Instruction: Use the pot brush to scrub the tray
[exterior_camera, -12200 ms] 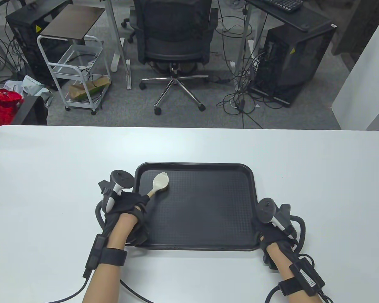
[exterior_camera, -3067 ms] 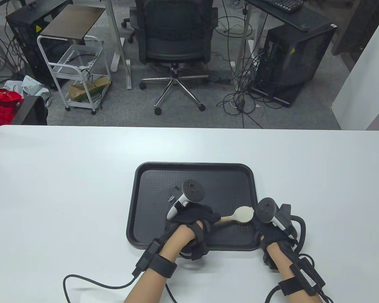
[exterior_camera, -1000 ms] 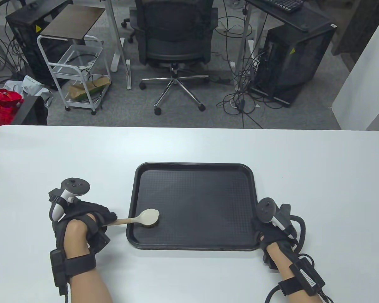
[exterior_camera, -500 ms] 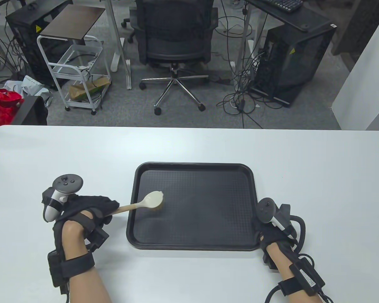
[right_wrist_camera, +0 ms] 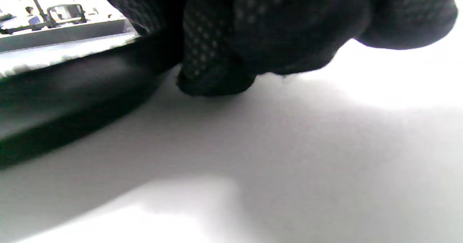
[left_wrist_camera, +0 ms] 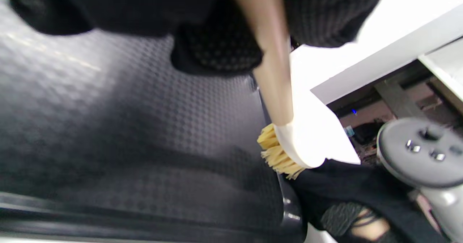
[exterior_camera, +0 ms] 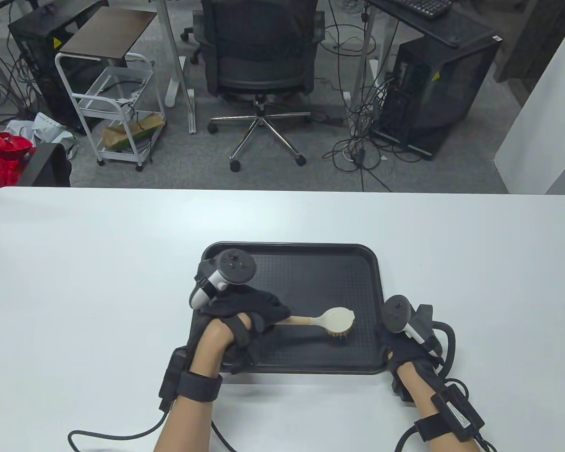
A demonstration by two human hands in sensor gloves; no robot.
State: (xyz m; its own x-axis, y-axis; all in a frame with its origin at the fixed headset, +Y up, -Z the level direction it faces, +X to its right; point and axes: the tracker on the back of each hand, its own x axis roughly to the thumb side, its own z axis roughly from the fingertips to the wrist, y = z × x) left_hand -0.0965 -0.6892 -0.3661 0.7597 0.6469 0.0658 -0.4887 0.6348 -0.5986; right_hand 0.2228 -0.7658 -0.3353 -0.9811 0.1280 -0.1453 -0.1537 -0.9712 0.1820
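The brush (exterior_camera: 332,323) is sitting in my left hand (exterior_camera: 245,313), whose grip is closing round the wooden handle (exterior_camera: 297,321), fingers curled over it in the table view. In the left wrist view the handle (left_wrist_camera: 275,58) is running down from the gloved fingers (left_wrist_camera: 217,51) to the white head (left_wrist_camera: 307,141), and the yellow bristles (left_wrist_camera: 276,154) are pointing down at the textured floor of the tray (left_wrist_camera: 126,127); I cannot tell from there whether they are actually touching it. From above, the head is lying over the near right part of the black tray (exterior_camera: 310,273), close to its right rim, with the handle pointing left toward my wrist.

My right hand (exterior_camera: 407,346) is resting at the tray's near right corner. In the right wrist view its gloved fingers (right_wrist_camera: 217,73) are pressing down against the white surface (right_wrist_camera: 289,145) just beside the tray's dark rim (right_wrist_camera: 72,91); whether that grip is closing on the rim I cannot tell. The tracker (exterior_camera: 395,313) on its back is showing clearly from above, as is the one (exterior_camera: 233,268) on the left hand.

The tray is lying flat on the white surface (exterior_camera: 99,259), near the front edge where I am working.
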